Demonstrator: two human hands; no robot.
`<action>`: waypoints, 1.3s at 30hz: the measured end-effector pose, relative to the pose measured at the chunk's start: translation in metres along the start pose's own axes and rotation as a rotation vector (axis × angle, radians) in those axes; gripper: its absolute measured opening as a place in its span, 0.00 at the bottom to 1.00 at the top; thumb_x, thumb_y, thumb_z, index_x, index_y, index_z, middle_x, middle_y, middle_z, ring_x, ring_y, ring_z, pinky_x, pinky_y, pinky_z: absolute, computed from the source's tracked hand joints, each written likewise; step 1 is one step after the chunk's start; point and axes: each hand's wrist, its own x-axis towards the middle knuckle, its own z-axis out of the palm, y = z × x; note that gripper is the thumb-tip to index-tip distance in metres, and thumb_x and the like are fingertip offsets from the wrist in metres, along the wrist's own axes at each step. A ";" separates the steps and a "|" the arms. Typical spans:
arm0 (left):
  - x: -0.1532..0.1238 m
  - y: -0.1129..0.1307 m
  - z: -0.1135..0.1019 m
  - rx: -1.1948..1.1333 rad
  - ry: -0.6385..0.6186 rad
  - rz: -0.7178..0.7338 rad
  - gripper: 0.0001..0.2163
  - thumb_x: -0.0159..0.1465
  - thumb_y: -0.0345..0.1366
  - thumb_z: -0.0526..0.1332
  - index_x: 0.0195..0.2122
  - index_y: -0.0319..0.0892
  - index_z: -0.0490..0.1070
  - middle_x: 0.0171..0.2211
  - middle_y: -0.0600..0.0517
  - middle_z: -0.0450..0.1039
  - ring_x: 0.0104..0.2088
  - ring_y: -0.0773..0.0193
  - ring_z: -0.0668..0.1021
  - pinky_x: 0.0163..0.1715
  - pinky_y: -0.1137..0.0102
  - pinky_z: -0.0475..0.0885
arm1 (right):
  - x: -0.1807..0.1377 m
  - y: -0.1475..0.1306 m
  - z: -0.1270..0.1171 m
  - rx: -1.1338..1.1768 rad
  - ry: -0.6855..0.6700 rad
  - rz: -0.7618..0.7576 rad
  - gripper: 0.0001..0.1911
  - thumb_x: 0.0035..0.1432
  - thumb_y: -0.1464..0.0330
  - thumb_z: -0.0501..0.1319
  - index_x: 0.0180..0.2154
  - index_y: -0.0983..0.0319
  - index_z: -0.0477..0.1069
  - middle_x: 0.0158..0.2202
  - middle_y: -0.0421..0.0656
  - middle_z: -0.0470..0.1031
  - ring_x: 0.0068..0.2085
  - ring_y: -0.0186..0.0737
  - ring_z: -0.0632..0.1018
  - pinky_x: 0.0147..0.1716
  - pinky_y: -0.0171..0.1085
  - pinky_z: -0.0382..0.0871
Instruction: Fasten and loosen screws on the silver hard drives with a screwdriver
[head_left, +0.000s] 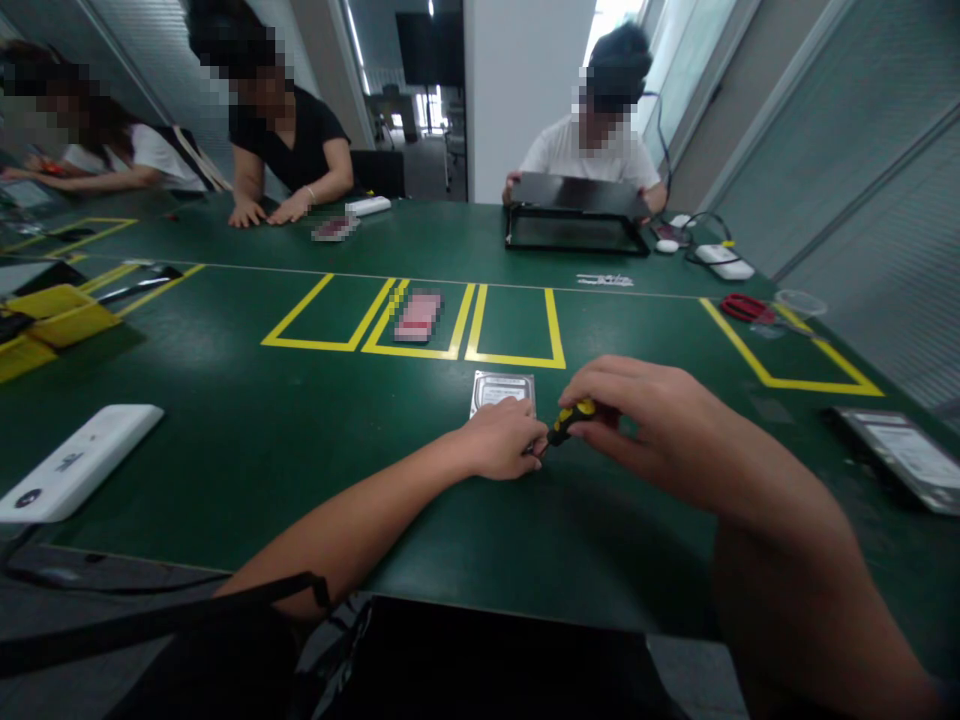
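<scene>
A small silver hard drive (504, 386) with a white label lies on the green table in front of me. My left hand (504, 440) covers its near part with curled fingers, gripping it at the near right side. In my right hand (637, 410) is a yellow and black screwdriver (574, 418), pinched by its handle between thumb and fingers. It slants down to the left, and its tip meets the fingertips of my left hand. My fingers hide the spot where the tip ends.
A larger hard drive (911, 450) lies at the right. Beyond the yellow tape outlines sits a pink phone (418, 317). At the left are a white device (82, 460) and yellow bins (67, 310). Across the table, a person holds a black panel (577, 192); other people sit left.
</scene>
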 end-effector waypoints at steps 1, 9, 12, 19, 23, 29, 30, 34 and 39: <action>0.000 0.000 0.000 -0.003 0.002 0.000 0.08 0.61 0.43 0.62 0.36 0.45 0.73 0.42 0.48 0.70 0.45 0.52 0.72 0.39 0.63 0.68 | 0.000 0.001 0.000 -0.002 -0.001 -0.001 0.06 0.63 0.72 0.57 0.39 0.63 0.72 0.37 0.42 0.71 0.36 0.34 0.70 0.36 0.32 0.61; -0.002 -0.007 0.007 -0.070 0.077 0.029 0.07 0.60 0.42 0.64 0.36 0.46 0.72 0.40 0.51 0.70 0.43 0.55 0.72 0.37 0.65 0.66 | 0.000 0.004 0.001 -0.023 0.001 0.006 0.07 0.64 0.71 0.55 0.39 0.63 0.72 0.35 0.42 0.71 0.34 0.34 0.70 0.35 0.32 0.60; -0.002 -0.007 0.007 -0.069 0.083 0.023 0.07 0.59 0.42 0.65 0.35 0.46 0.72 0.38 0.51 0.70 0.41 0.55 0.72 0.35 0.65 0.65 | 0.001 0.004 0.000 -0.040 0.004 0.018 0.07 0.63 0.71 0.55 0.39 0.63 0.72 0.36 0.42 0.71 0.35 0.35 0.70 0.35 0.32 0.60; -0.003 -0.006 0.007 -0.083 0.087 0.022 0.06 0.60 0.41 0.64 0.35 0.46 0.73 0.39 0.51 0.71 0.42 0.55 0.72 0.35 0.65 0.65 | 0.000 0.005 0.000 -0.044 -0.003 0.016 0.08 0.63 0.70 0.54 0.40 0.63 0.72 0.37 0.43 0.71 0.36 0.36 0.71 0.37 0.33 0.61; -0.004 -0.006 0.007 -0.086 0.090 0.019 0.07 0.59 0.41 0.64 0.36 0.46 0.73 0.38 0.51 0.70 0.42 0.55 0.72 0.35 0.66 0.64 | 0.000 0.006 0.000 -0.055 0.003 0.013 0.09 0.64 0.70 0.54 0.40 0.63 0.72 0.37 0.44 0.72 0.37 0.36 0.71 0.37 0.34 0.61; -0.005 -0.007 0.008 -0.106 0.105 0.031 0.06 0.59 0.40 0.65 0.36 0.46 0.73 0.38 0.52 0.70 0.42 0.57 0.72 0.36 0.66 0.64 | 0.000 0.006 0.000 -0.050 -0.018 0.008 0.10 0.64 0.71 0.54 0.42 0.63 0.73 0.39 0.44 0.72 0.40 0.37 0.72 0.40 0.34 0.62; -0.005 -0.007 0.008 -0.107 0.107 0.032 0.06 0.59 0.40 0.65 0.36 0.46 0.73 0.38 0.51 0.70 0.42 0.57 0.72 0.36 0.66 0.64 | 0.000 0.006 0.000 -0.049 -0.019 0.010 0.10 0.64 0.71 0.54 0.42 0.63 0.73 0.39 0.44 0.72 0.40 0.36 0.72 0.40 0.34 0.62; -0.005 -0.006 0.010 -0.105 0.116 0.031 0.06 0.59 0.40 0.65 0.35 0.45 0.72 0.38 0.51 0.71 0.42 0.57 0.72 0.37 0.66 0.64 | 0.001 0.005 0.002 -0.032 -0.030 0.029 0.09 0.61 0.72 0.57 0.43 0.63 0.73 0.39 0.43 0.73 0.39 0.35 0.72 0.39 0.33 0.62; -0.008 -0.008 0.009 -0.111 0.112 0.050 0.08 0.58 0.39 0.65 0.38 0.45 0.72 0.39 0.51 0.71 0.43 0.56 0.72 0.40 0.65 0.66 | 0.003 0.009 0.006 -0.048 -0.066 0.032 0.10 0.61 0.72 0.57 0.44 0.63 0.73 0.39 0.42 0.74 0.38 0.35 0.73 0.38 0.33 0.62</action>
